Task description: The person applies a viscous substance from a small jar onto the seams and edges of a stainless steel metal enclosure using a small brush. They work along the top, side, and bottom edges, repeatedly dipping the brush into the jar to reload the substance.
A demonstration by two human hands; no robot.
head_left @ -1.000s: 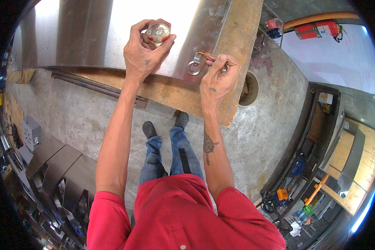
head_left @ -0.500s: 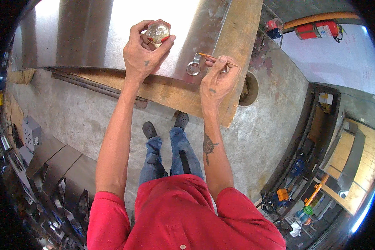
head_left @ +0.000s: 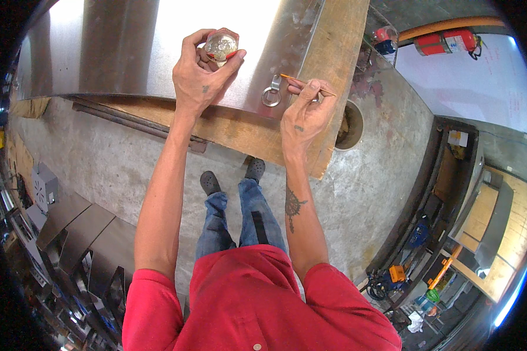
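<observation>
My left hand (head_left: 200,76) is wrapped round a small clear glass jar (head_left: 221,47) with red at its rim, held above the shiny metal sheet (head_left: 117,52). Between the fingertips of my right hand (head_left: 305,111) is a thin brush (head_left: 301,82), its orange tip pointing left. Just left of those fingers is a metal ring with a flat tab (head_left: 270,97), over the sheet's near right corner; the brush tip is by the tab's upper end. Whether it touches, I cannot tell. Something shiny shows under my right fingers, mostly hidden.
Beneath the sheet lies a wooden board (head_left: 334,52) with a rough right edge. A round bin (head_left: 350,126) stands on the floor beside it. A fire extinguisher (head_left: 448,44) is at the far right. Bent metal pieces (head_left: 82,234) are stacked at lower left; tools (head_left: 398,274) crowd the lower right.
The brush tip and the ring with the tab have shifted very slightly. Both hands keep their hold and stay almost in place.
</observation>
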